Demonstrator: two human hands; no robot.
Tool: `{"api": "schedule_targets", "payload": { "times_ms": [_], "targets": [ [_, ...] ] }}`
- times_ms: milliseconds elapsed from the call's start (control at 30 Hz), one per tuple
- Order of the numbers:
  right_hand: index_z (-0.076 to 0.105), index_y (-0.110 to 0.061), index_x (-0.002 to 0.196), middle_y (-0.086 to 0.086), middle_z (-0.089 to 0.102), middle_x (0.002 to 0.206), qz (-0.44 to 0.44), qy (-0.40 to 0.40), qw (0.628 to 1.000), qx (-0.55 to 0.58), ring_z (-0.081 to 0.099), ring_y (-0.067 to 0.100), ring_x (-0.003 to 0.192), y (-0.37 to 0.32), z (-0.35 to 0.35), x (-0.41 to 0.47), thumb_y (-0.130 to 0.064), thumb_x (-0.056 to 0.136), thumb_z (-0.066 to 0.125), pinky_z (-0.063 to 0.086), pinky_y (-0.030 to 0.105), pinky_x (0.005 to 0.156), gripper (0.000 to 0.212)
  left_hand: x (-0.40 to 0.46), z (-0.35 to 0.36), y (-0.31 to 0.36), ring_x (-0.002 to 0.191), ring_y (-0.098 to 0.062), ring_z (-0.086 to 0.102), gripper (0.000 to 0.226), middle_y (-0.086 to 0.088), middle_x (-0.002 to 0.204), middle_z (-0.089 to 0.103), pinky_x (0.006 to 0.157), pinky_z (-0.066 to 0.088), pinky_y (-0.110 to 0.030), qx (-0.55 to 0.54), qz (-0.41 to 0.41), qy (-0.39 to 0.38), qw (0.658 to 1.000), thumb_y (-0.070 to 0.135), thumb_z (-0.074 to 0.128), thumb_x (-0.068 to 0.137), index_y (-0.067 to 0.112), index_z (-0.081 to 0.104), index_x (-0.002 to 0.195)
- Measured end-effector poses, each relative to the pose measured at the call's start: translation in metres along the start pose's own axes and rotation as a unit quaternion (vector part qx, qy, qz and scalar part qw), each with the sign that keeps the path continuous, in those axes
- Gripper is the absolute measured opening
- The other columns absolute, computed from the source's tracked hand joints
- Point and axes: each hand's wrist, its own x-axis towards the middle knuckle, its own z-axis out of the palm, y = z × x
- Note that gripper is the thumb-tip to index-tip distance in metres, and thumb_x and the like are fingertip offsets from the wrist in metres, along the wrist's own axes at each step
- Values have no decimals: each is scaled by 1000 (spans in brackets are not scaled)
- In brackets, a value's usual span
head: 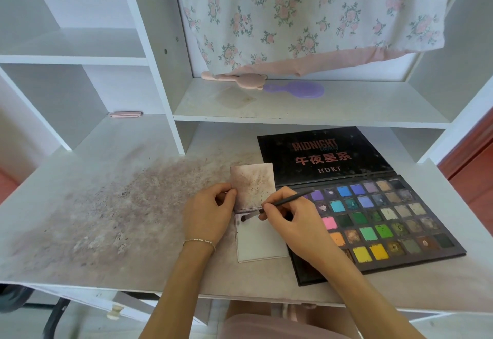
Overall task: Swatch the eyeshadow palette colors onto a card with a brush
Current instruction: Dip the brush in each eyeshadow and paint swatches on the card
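Head view: right hand (290, 218) pinches the brush (277, 203) pen-style. Handle runs up and away to the right over the palette (400, 221); the dark tip points down-left and touches the top-left corner of the clean card (260, 242). Card lies directly under and left of the right-hand knuckles, long axis running toward the person.

Left hand (210, 210) sits just left of the card. Its fingers are curled onto the edge of a stained flipped-up leaf (252, 186), holding it back above the clean page. Looks like a small pad, not a loose card.

Key relation: bristles are at the card's far-left corner, with free card toward the wrist and to the right. My read: next stroke pulls right or toward the person. Palette is just beside the card on the right, partly under the right hand, so reloads are short.

Desk (106, 218) left of the left hand is dusted with pigment.
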Motion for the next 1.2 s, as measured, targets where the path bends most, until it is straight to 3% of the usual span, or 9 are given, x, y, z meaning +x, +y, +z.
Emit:
{"api": "schedule_targets", "payload": {
  "times_ms": [333, 1200],
  "targets": [
    [50, -33, 78, -3, 65, 83, 11, -20, 999, -37, 63, 11, 82, -1, 0, 0, -16, 87, 55, 52, 18, 73, 20, 0, 0, 1, 62, -1, 53, 13, 14, 65, 59, 57, 41, -16, 1, 6, 0, 1000, 23, 59, 85, 25, 71, 87],
    [50, -33, 77, -5, 64, 81, 8, -22, 999, -43, 62, 10, 80, -1, 0, 0, -17, 86, 56, 50, 14, 71, 20, 0, 0, 1, 63, 1, 54, 13, 19, 65, 57, 56, 37, -13, 9, 10, 0, 1000, 25, 58, 85, 26, 70, 90]
  ]
}}
